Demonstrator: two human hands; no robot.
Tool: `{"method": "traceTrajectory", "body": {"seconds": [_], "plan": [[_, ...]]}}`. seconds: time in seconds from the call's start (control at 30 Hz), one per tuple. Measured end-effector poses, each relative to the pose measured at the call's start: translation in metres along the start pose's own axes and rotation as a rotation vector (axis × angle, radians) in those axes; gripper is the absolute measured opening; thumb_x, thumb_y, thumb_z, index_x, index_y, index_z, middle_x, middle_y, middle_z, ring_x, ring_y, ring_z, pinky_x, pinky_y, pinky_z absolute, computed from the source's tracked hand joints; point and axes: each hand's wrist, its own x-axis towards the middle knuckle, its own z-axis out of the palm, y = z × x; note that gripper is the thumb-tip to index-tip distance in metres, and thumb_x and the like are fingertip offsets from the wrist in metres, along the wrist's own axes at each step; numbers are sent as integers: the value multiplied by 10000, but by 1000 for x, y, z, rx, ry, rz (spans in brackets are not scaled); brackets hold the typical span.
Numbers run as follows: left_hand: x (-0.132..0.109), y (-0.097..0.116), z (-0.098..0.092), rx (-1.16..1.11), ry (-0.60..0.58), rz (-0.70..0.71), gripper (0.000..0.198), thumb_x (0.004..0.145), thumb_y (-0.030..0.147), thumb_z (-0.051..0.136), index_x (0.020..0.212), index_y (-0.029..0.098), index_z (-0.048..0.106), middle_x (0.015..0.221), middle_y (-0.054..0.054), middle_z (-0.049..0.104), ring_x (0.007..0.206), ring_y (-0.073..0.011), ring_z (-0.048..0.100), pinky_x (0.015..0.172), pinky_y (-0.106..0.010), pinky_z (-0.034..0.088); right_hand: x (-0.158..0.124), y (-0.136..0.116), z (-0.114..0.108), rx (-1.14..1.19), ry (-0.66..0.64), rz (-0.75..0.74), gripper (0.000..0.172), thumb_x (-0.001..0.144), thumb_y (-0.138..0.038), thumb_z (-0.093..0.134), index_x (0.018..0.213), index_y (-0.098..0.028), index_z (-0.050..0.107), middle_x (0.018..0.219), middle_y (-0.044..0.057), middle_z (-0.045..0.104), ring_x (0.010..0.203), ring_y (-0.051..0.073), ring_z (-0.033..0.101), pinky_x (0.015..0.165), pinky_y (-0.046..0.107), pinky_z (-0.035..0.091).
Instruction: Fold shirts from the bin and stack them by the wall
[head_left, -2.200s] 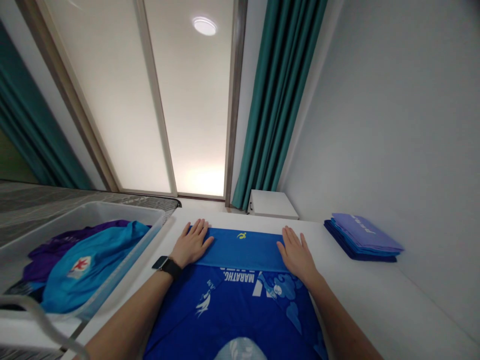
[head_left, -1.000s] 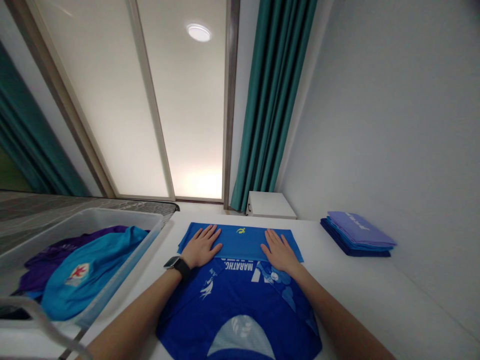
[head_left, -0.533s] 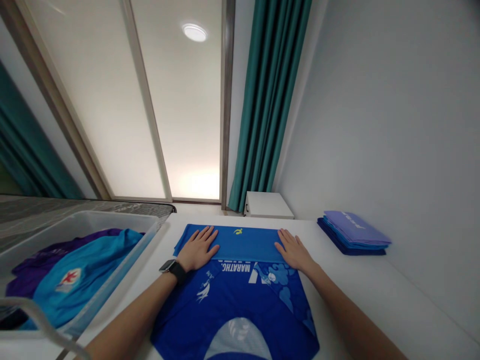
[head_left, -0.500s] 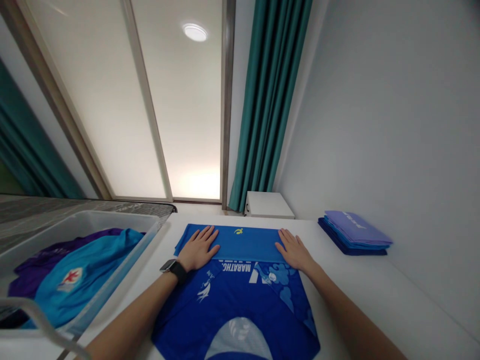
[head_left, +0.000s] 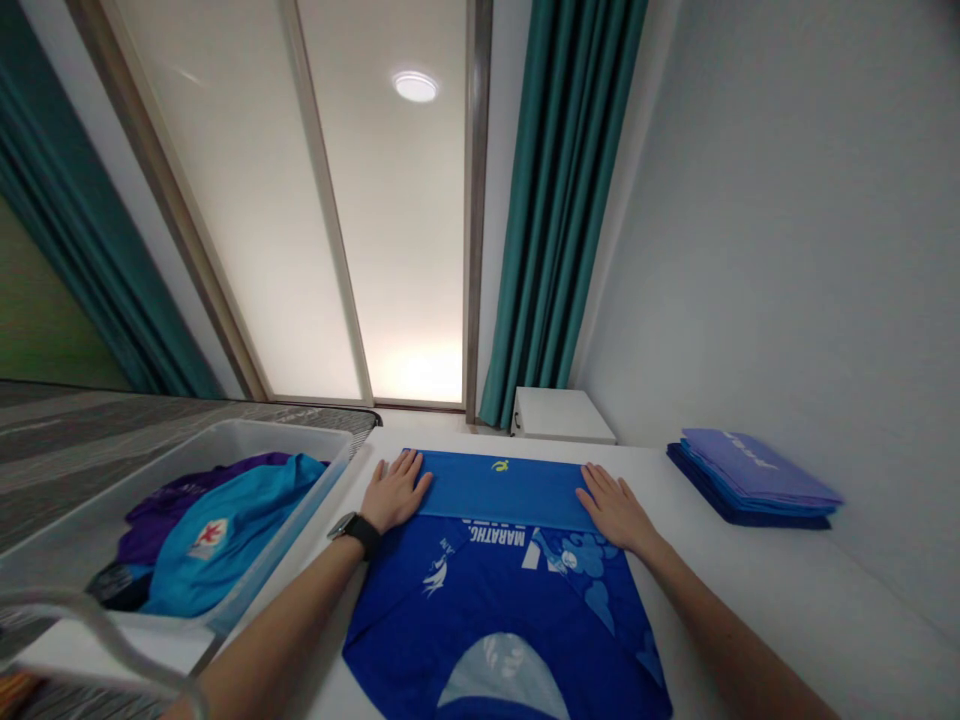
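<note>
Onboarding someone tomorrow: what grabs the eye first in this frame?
The blue shirt spread on the white table, its far edge folded into a band, with the left hand and right hand flat at the band's ends. Next, the clear bin of crumpled clothes at left and the folded stack at right.

I see two bare arms with no sleeves. The left hand (head_left: 395, 492) has a black watch (head_left: 355, 530) at its wrist.
</note>
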Motion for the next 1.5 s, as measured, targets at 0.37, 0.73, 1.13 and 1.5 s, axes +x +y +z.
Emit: {"method": "traceTrajectory", "body": {"seconds": [0.37, 0.73, 1.13, 1.5], "plan": [[2, -30, 9, -188, 63, -22, 518, 978, 448, 260, 1408, 234, 455, 1503, -44, 411, 1409, -209, 330, 1152, -447, 233, 2, 4, 6, 78, 46, 21, 632, 956, -480, 187, 1486, -166, 327, 1556, 64, 295, 1447, 206, 213, 1173, 480, 151], [47, -61, 1, -341, 218, -151, 444, 923, 378, 359, 1117, 158, 692, 1154, -90, 684, 1104, -233, 594, 976, -335, 429, 9, 29, 9, 538, 282, 73, 611, 928, -459, 215, 1313, -116, 542, 1356, 139, 562, 1283, 239, 488, 1138, 415, 309], [65, -63, 4, -286, 156, -99, 266, 836, 353, 543, 950, 227, 747, 1083, -63, 672, 1100, -270, 537, 969, -380, 366, 11, 31, 14, 635, 385, 42, 479, 899, -444, 346, 1178, -172, 625, 1214, 136, 649, 1165, 270, 576, 1071, 481, 386], [58, -60, 4, -433, 204, -37, 266, 836, 379, 469, 876, 187, 648, 830, -47, 672, 798, -209, 618, 752, -305, 457, 9, 29, 10, 675, 363, 42, 474, 887, -454, 372, 1168, -171, 626, 1224, 132, 644, 1174, 257, 568, 1077, 454, 381]]}}
